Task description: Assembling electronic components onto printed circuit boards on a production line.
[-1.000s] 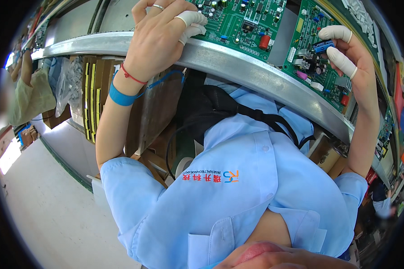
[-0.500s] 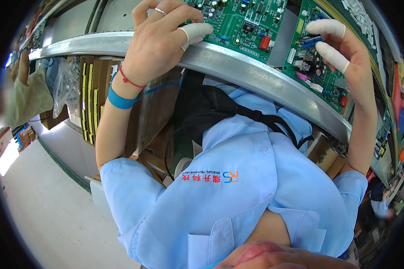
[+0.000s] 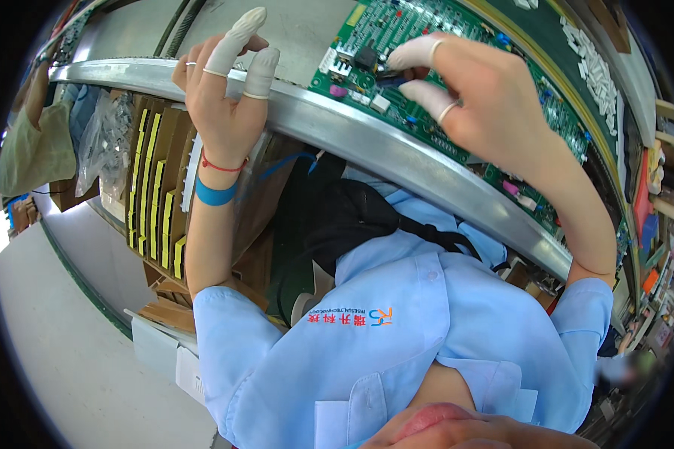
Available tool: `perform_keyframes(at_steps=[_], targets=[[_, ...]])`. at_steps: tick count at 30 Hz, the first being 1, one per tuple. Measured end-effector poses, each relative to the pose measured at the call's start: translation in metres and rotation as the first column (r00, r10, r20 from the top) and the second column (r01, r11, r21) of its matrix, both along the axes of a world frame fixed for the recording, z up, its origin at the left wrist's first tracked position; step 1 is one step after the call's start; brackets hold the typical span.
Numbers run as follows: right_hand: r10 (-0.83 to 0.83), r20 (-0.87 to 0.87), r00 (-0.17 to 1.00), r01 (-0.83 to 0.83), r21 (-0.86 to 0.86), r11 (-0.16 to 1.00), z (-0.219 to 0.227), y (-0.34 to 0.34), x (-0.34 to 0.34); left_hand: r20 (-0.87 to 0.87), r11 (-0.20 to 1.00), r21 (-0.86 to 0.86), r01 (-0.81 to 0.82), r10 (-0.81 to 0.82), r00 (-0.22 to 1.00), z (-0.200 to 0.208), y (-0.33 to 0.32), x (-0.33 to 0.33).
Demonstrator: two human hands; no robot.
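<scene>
My right hand (image 3: 487, 97) reaches over a green circuit board (image 3: 408, 131), its thumb and forefinger, in white finger cots, pinching a small dark blue component (image 3: 392, 77). The part is low over the board, beside a black component (image 3: 365, 57) and a pink one (image 3: 338, 90); I cannot tell whether it touches the board. To the left, my left hand (image 3: 228, 90) is raised near the metal rail (image 3: 307, 112), fingers apart and nothing in them. White finger cots cover two of its digits, and a blue band (image 3: 216, 193) circles the wrist.
Another green board (image 3: 494, 176) adjoins on the right. Many small white parts (image 3: 588, 67) lie along the far right side. Below the rail at left are cardboard dividers with yellow edges (image 3: 156, 179) and clear plastic bags (image 3: 108, 153). Another person's arm (image 3: 36, 97) shows at far left.
My left hand has left a board's edge and moved left, fingers spread. That board is out of view. My right hand and the board beneath it are farther left, the blue component still pinched.
</scene>
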State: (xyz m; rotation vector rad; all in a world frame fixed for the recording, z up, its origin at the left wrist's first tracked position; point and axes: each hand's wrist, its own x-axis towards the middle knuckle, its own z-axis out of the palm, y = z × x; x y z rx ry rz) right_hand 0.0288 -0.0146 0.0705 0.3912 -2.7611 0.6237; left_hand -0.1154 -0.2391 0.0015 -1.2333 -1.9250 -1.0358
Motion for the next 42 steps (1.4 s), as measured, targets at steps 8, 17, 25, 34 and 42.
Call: perform_keyframes(at_steps=[8, 17, 25, 34, 42], targets=[[0.084, -0.011, 0.996, -0.080, 0.214, 0.974, -0.014, -0.009, -0.023, 0.058, 0.996, 0.080, -0.035, 0.031, 0.998, -0.012, 0.000, -0.004], [0.128, 0.037, 0.991, -0.133, 0.339, 0.931, -0.010, -0.012, -0.029, 0.071, 0.998, -0.009, -0.068, 0.068, 0.995, -0.007, -0.004, 0.001], [0.083, 0.052, 0.995, -0.096, 0.340, 0.936, -0.010, -0.018, -0.031, 0.071, 1.000, -0.014, -0.025, 0.025, 0.997, -0.004, -0.001, -0.002], [0.332, 0.106, 0.937, -0.274, -0.364, 0.890, 0.052, -0.017, -0.011, 0.327, 0.993, 0.120, 0.000, -0.040, 0.944, -0.014, -0.011, -0.004], [0.187, -0.317, 0.930, -0.193, 0.014, 0.981, 0.108, -0.012, 0.061, 0.623, 0.974, 0.228, 0.013, -0.156, 0.767, 0.002, -0.003, 0.005]])
